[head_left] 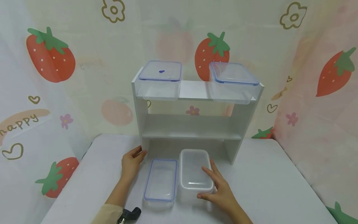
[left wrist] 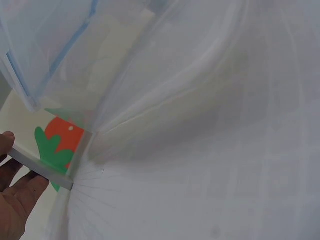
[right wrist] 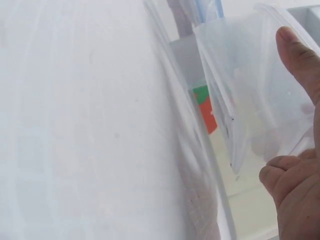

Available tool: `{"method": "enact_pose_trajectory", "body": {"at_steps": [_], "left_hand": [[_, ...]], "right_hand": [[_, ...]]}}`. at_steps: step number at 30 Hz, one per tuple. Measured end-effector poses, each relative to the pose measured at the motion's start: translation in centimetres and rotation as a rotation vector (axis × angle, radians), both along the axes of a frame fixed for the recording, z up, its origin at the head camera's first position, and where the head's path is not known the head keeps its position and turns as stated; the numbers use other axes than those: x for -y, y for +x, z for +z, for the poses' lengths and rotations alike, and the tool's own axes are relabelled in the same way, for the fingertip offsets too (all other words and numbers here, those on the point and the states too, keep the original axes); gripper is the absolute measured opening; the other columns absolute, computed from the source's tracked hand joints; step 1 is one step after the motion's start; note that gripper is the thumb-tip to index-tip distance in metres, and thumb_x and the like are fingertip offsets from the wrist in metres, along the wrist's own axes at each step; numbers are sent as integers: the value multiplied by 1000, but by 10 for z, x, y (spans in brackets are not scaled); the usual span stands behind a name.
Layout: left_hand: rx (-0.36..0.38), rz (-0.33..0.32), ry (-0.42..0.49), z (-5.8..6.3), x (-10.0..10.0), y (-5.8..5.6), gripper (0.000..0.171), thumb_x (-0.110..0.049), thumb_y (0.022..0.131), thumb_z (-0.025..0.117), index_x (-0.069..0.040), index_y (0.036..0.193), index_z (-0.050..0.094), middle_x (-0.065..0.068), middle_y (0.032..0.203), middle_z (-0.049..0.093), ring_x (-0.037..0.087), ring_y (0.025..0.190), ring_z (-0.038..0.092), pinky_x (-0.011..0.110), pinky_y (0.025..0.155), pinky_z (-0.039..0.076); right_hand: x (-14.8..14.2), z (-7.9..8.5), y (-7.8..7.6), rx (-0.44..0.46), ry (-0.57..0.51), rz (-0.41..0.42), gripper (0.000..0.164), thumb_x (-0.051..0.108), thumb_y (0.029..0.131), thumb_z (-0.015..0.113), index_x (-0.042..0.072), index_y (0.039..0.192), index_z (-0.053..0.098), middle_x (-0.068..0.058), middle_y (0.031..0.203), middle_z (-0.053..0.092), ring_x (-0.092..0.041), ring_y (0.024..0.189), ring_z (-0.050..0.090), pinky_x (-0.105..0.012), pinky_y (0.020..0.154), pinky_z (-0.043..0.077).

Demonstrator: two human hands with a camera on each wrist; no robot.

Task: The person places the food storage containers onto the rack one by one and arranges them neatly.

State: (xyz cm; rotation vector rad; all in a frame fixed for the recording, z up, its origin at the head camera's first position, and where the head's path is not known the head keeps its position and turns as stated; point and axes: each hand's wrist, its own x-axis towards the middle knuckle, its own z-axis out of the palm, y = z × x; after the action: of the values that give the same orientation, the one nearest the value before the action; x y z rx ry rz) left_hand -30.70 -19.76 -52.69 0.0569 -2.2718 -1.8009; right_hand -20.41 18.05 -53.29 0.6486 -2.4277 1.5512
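Observation:
A small white shelf unit [head_left: 190, 126] stands on the table. At its lower left edge, my left hand [head_left: 132, 163] pinches the side panel [left wrist: 40, 167], thumb on one face and fingers on the other. My right hand [head_left: 221, 188] holds a clear plastic container with a frosted white lid [head_left: 195, 171], its thumb at the front and its fingers along the right side. In the right wrist view the thumb [right wrist: 295, 47] lies against the container wall [right wrist: 250, 75]. Just left of it sits a lower clear container with a blue-rimmed lid [head_left: 160, 180], between the two hands.
Two larger clear containers with blue-rimmed lids rest on the top shelf, one at the left [head_left: 160, 81] and one at the right [head_left: 235, 82], both jutting over its front edge. A white cloth covers the table [head_left: 268, 186]. Behind hangs a strawberry-print curtain [head_left: 84, 90].

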Motion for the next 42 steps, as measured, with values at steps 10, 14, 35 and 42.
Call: {"method": "enact_pose_trajectory", "body": {"at_steps": [10,14,35,42], "left_hand": [[1,0,3,1,-1,1,58,-34,98,72,-1,143,57,19,142,62,32,124,65,25,95,57],[5,-7,34,0,-1,0,57,-31,98,72,0,143,56,20,143,60,34,125,64,24,95,57],[-5,12,-1,2,0,0,54,-33,97,74,-4,140,60,13,140,64,30,122,67,34,98,58],[-12,11,-12,3,-1,1,53,-33,97,74,-4,139,61,13,140,64,28,122,67,37,99,57]], "right_hand": [[-5,18,5,-41,-31,42,96,26,69,96,21,153,49,-9,173,10,-39,155,13,-12,114,28],[-6,29,8,-75,-33,63,95,23,70,95,17,153,48,-11,173,10,-40,155,13,-12,114,28],[10,81,17,-121,-97,127,95,11,70,95,18,153,48,-9,172,13,-33,157,16,-15,115,32],[16,101,15,-113,-112,112,94,7,69,96,17,151,51,-7,172,18,-37,153,27,-16,106,46]]}}
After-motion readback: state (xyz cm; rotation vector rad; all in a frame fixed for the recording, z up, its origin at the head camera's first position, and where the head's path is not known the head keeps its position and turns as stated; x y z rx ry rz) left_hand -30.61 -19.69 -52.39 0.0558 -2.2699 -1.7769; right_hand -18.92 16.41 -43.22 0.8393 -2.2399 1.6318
